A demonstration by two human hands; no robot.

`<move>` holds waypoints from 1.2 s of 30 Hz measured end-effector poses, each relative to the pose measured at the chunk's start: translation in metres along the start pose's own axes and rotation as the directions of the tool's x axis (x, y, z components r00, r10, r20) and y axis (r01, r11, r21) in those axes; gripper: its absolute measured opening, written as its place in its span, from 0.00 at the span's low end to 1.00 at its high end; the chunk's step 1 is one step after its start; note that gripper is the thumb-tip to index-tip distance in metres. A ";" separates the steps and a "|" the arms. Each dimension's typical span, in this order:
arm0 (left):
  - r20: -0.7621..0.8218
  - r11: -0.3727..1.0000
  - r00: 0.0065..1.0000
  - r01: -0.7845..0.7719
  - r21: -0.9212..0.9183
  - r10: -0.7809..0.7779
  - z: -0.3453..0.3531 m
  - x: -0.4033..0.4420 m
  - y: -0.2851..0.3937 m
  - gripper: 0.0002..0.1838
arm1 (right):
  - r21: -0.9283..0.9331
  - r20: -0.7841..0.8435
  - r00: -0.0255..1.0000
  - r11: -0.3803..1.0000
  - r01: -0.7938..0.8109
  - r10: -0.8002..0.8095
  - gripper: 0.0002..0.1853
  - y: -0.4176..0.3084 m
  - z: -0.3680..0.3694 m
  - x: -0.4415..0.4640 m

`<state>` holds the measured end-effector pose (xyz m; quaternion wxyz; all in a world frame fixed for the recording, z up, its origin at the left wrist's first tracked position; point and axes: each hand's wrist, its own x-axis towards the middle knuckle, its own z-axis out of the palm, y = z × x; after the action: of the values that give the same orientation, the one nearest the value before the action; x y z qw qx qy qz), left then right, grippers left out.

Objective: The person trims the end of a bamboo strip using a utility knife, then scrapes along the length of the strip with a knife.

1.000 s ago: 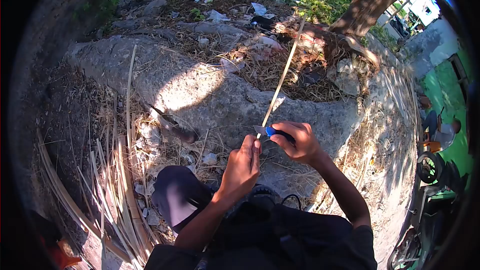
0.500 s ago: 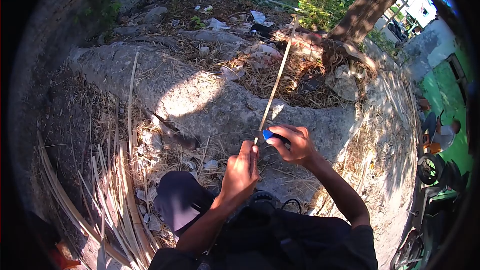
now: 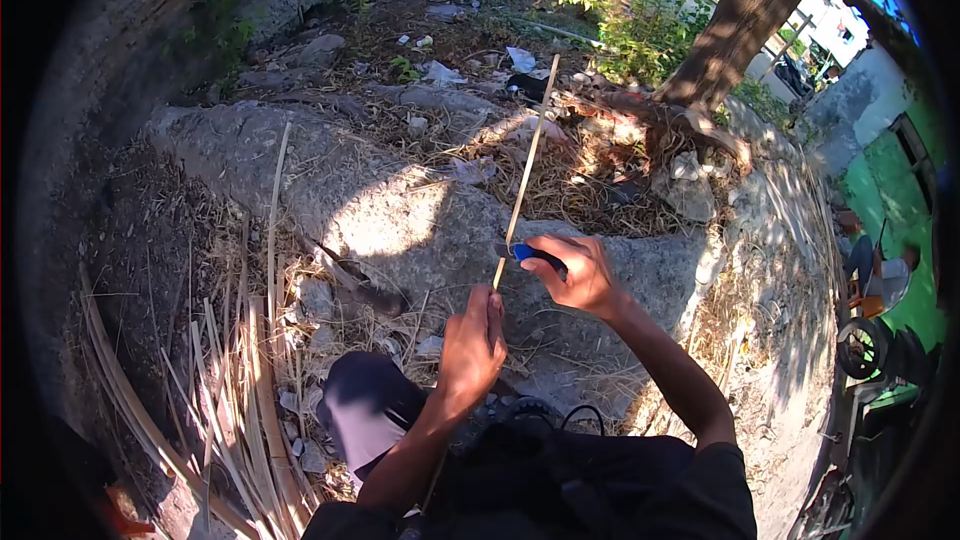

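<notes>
My left hand [image 3: 472, 345] is closed in a pinch around the lower part of a thin, pale bamboo strip [image 3: 530, 165], which slants up and away from me. Just above it, my right hand [image 3: 577, 275] grips a small knife [image 3: 524, 252] with a blue-and-black handle. Its short, dark blade meets the strip a little beyond my left fingers. Whether the edge bites into the strip is too small to tell. Part of the handle is hidden in my right palm.
Long split bamboo strips [image 3: 265, 410] lie in a bundle at lower left. Before me runs a low stone ledge [image 3: 470, 230] with dry shavings and litter behind it. A tree trunk [image 3: 745, 25] leans at upper right. Parked motorcycles [image 3: 862, 348] and a seated person [image 3: 893, 280] are far right.
My right hand with the knife has shifted slightly up and left along the strip, widening the gap from my left hand. The strip's far end has swung left, and my left hand sits slightly lower.
</notes>
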<state>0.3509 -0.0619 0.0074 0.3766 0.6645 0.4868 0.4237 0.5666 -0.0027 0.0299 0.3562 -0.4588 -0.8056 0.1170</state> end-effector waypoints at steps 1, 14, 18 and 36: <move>-0.008 1.000 1.000 -0.004 0.003 0.004 -0.002 -0.001 -0.001 0.07 | -0.002 -0.012 1.000 1.000 -0.007 0.007 0.13 0.003 0.003 0.003; -0.034 0.993 0.995 0.092 -0.068 -0.095 -0.021 -0.003 -0.009 0.10 | -0.167 -0.133 0.991 0.986 -0.010 -0.012 0.14 0.085 0.002 0.118; -0.017 0.991 0.991 0.133 -0.033 -0.133 -0.033 0.006 -0.016 0.10 | -0.247 -0.011 0.997 0.966 -0.082 0.081 0.17 0.121 0.004 0.149; 0.169 0.956 0.962 0.241 -0.165 -0.213 -0.027 0.013 -0.040 0.16 | 0.343 0.260 0.926 0.871 -0.353 0.273 0.16 0.132 -0.022 0.128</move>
<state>0.3152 -0.0373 -0.0167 0.5178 0.5963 0.4894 0.3699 0.6261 0.1727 0.0373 0.3307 -0.4908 -0.7136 0.3748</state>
